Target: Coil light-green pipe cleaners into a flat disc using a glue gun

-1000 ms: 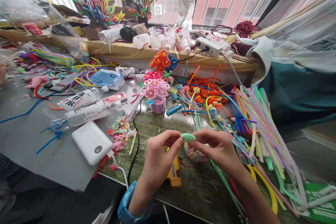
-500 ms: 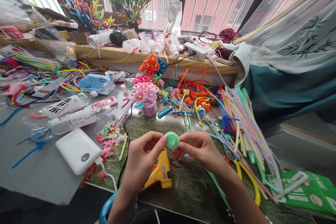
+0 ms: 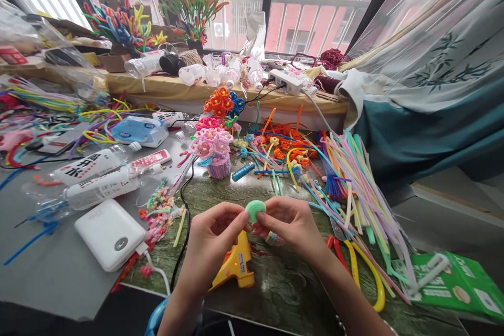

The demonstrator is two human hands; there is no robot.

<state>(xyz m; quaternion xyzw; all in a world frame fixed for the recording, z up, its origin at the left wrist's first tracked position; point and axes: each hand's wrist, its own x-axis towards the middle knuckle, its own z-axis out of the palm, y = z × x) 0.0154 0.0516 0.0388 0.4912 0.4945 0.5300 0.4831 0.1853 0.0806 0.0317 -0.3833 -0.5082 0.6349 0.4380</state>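
Observation:
A mint-green coil of pipe cleaner (image 3: 255,210), wound into a flat round disc, is pinched between both hands above the table. My left hand (image 3: 214,239) grips its left edge with thumb and forefinger. From the right, my right hand (image 3: 293,226) pinches the other edge, its remaining fingers curled. Under the hands lies a yellow hot glue gun (image 3: 238,265), partly hidden by my left hand. A small pastel-coloured item (image 3: 273,239) shows below my right hand; its kind is unclear. Farther back stands a pot of pink pipe-cleaner flowers (image 3: 212,149).
A white power bank (image 3: 111,235) with a cable and several plastic bottles (image 3: 104,189) lie at left. Pastel pipe cleaners (image 3: 366,184), yellow-handled scissors (image 3: 370,268) and a green box (image 3: 459,283) are at right. A teal glue stick or battery-like tube (image 3: 243,171) lies behind the hands.
The green coil has been tilted, so its face is seen more from the side, and the right fingers overlap it more. The whole view has shifted slightly.

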